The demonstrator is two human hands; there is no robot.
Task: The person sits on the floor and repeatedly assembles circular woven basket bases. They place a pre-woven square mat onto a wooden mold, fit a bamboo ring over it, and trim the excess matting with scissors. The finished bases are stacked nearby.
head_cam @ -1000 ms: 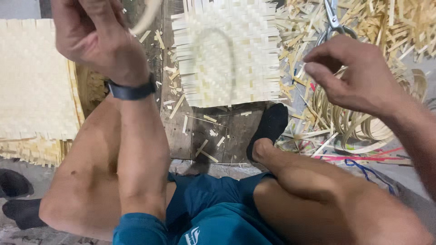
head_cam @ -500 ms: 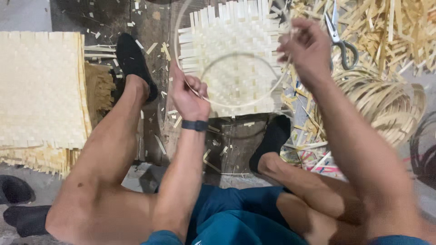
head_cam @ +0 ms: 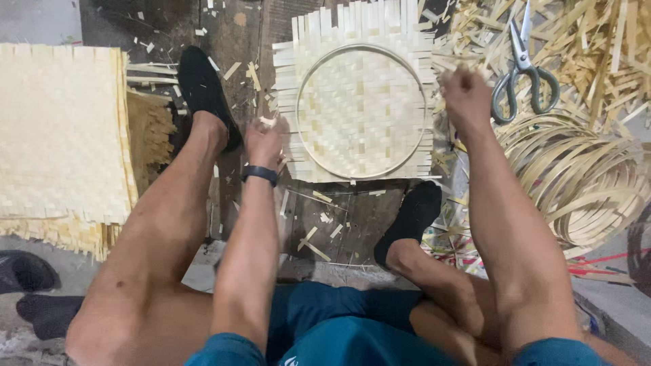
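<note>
A pale woven bamboo mat [head_cam: 359, 102] (square, frayed strip ends all round) is lying on the floor with a thin round hoop [head_cam: 303, 80] sitting on it. Left hand [head_cam: 264, 141] and right hand [head_cam: 465, 91] are both fisted at its edges, contents unclear.

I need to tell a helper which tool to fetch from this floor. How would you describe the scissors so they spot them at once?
Start at the square woven mat with the thin round hoop lying on it, between the person's feet. Go right, past the right hand, to the heap of loose bamboo strips. The scissors lie there, blades pointing away: the only metal thing, with grey-green loop handles.
</note>
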